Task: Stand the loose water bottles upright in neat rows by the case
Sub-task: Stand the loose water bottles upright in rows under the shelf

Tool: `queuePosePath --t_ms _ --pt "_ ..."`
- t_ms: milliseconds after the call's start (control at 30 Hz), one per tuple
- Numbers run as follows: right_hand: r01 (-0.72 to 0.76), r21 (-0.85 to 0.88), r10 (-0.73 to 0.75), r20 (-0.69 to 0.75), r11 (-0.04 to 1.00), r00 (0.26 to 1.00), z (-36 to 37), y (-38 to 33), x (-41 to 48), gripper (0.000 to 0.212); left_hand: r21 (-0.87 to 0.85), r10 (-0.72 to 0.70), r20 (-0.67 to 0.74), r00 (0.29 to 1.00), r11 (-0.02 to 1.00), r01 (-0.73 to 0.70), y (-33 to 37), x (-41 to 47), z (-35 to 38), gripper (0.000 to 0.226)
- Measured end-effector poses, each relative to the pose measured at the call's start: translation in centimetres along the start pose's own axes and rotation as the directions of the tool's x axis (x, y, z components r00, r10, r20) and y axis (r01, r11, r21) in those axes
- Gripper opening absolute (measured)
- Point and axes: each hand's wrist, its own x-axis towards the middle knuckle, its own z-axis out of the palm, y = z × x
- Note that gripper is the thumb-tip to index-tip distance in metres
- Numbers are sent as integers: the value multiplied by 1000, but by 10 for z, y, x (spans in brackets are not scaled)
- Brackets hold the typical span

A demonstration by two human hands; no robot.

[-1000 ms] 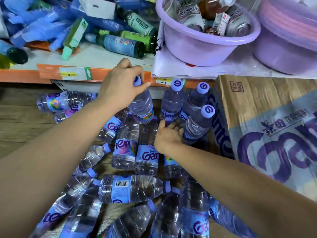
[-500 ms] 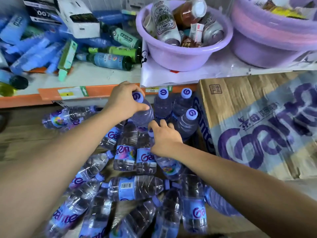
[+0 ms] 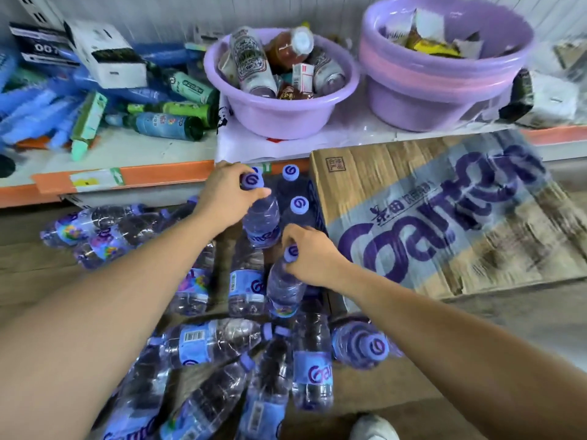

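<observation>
While the left hand [image 3: 228, 196] grips one bottle [image 3: 262, 222] and the right hand [image 3: 313, 257] another bottle [image 3: 284, 293], two upright bottles [image 3: 298, 205] stand just beyond.

Floor [image 3: 30, 281]: wood planks; water bottles [image 3: 219, 341] strewn flat, cardboard case [image 3: 428, 217] set alongside.
Shelf [image 3: 133, 150]: two purple basins [image 3: 279, 119] placed.

The first bottle [image 3: 262, 222], held at its cap by the left hand [image 3: 227, 198], is now brought in just beside the upright bottles [image 3: 299, 206] by the case [image 3: 444, 217]; a second ago it was held further left. The right hand [image 3: 313, 258], earlier rested low among the lying bottles, is now closed round the neck of a second bottle [image 3: 284, 290], whose cap end is raised. A second purple basin [image 3: 428, 100] is brought into view.
</observation>
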Motion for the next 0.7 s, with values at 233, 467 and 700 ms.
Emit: queuePosePath --t_ms 233,467,700 --pt "68 -122 -79 -84 990 993 -13 -7 -9 32 65 16 26 1000 998 -18 1 -8 -9 43" --pt "42 -70 -51 -122 997 991 -41 5 -19 29 79 -9 92 996 997 1 11 -5 3 41" --pt "14 -9 -16 -185 1000 983 -39 12 -16 17 302 -105 140 985 951 59 -12 -6 29 43"
